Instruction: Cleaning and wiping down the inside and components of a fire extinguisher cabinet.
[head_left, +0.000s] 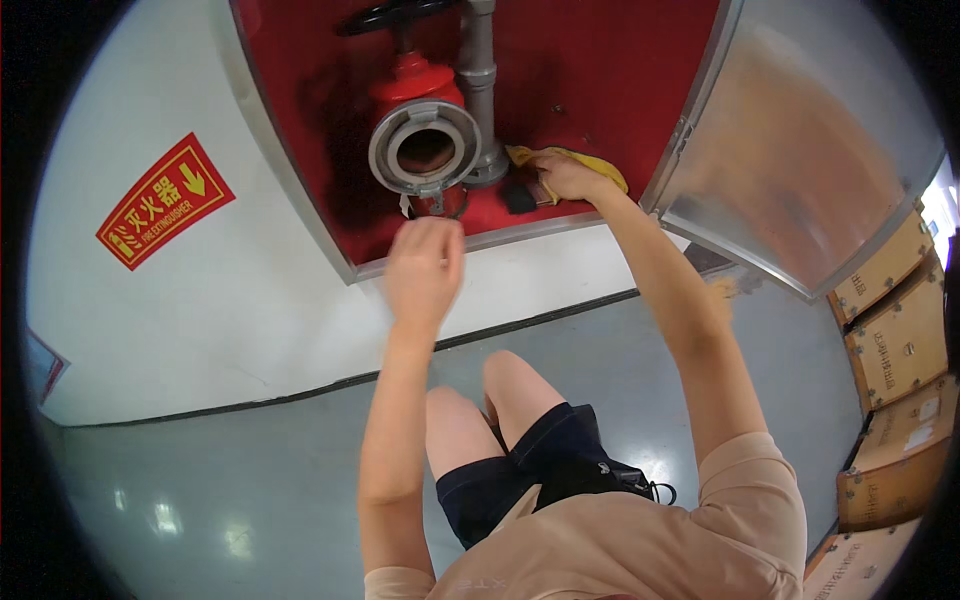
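My right hand presses on a yellow cloth at the floor of a red-lined wall cabinet. Just left of its fingers lies a dark brush-like object; whether the hand also holds it is unclear. My left hand, slightly blurred, is curled in front of the cabinet's lower edge, below the metal outlet ring of a red hydrant valve. Its fingertips are hidden, so I cannot tell if it holds anything. A grey pipe stands upright behind the outlet, and a black handwheel tops the valve.
The cabinet's metal-framed door hangs open at the right. Stacked cardboard boxes line the far right. A red fire extinguisher sign is on the white wall at left. The metal cabinet sill crosses below the hydrant.
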